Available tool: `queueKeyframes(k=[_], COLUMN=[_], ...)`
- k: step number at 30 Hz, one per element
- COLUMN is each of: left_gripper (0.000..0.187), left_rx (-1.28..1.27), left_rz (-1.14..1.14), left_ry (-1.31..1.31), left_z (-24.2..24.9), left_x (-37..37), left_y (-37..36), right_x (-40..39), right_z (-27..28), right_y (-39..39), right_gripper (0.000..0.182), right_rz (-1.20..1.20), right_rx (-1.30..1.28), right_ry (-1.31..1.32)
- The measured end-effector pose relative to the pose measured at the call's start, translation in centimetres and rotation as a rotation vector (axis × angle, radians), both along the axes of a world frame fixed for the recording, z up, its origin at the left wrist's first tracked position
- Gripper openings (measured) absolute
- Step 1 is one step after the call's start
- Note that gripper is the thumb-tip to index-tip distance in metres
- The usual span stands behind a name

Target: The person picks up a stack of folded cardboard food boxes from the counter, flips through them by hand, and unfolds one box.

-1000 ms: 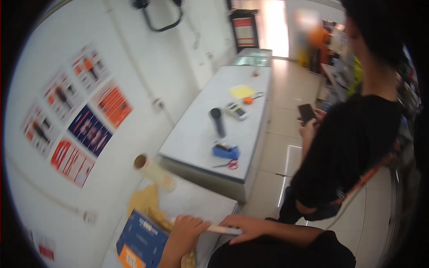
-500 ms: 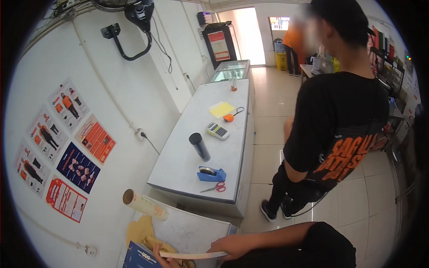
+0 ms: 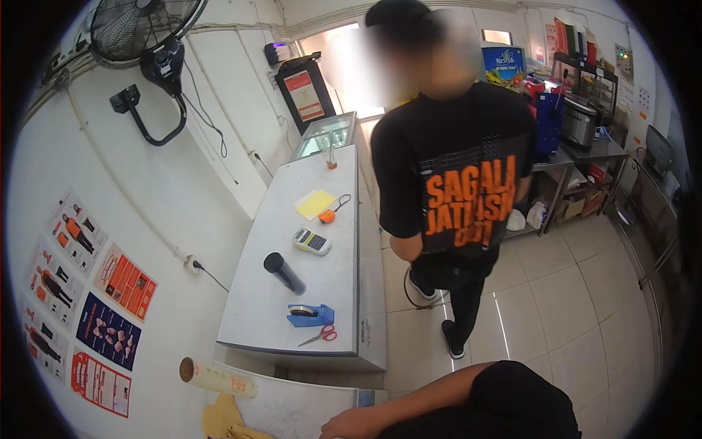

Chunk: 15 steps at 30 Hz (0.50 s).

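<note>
My right hand (image 3: 351,425) is at the bottom edge, its back turned up, over the near white surface (image 3: 292,404). Its fingers and anything under them are mostly cut off by the frame. My left hand is out of the frame. A yellow cloth (image 3: 221,418) lies to the left of my right hand, below a roll of clear film (image 3: 219,377). On the white freezer top beyond are red-handled scissors (image 3: 319,335), a blue tape dispenser (image 3: 311,315), a dark cylinder (image 3: 284,274), a label printer (image 3: 311,241), an orange tape measure (image 3: 327,216) and yellow paper (image 3: 316,204).
A person in a black shirt (image 3: 468,175) stands right of the freezer, facing away. Posters (image 3: 110,329) and a wall fan (image 3: 142,29) are on the left wall. Steel tables (image 3: 578,157) with appliances stand at the right.
The view has swung right. The blue booklet, the curved strip and my left hand have left the frame. The person in black now stands more upright, nearer the freezer's far end in view.
</note>
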<state>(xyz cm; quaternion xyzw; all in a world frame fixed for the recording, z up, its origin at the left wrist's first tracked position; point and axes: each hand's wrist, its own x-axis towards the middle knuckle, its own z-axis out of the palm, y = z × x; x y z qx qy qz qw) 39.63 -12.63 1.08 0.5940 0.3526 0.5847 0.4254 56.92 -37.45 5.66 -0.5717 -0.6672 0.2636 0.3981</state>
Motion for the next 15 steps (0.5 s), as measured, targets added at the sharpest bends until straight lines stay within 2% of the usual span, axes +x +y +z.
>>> queueKeyframes(k=[2, 3, 9, 15], left_gripper=[0.067, 0.065, 0.055, 0.049], left_rx=[-0.196, -0.221, -0.201, -0.205], left_rz=[-0.244, -0.252, -0.162, -0.159], left_ry=[-0.291, -0.299, -0.119, -0.109], left_z=[1.1, 1.1, -0.9, -1.2], left_x=[1.4, 1.9, 1.8, 2.1], left_y=[-0.1, 0.1, 2.4, 4.3], right_x=[0.3, 0.4, -0.6, -3.6], right_z=[-0.1, -0.1, 0.1, -2.2], right_y=[0.0, 0.0, 1.3, 2.8], right_gripper=[0.040, 0.040, 0.040, 0.046], right_rz=[-0.014, -0.019, -0.058, -0.100], right_rx=[0.007, 0.007, 0.042, 0.073], right_ry=[0.000, 0.000, -0.012, 0.014])
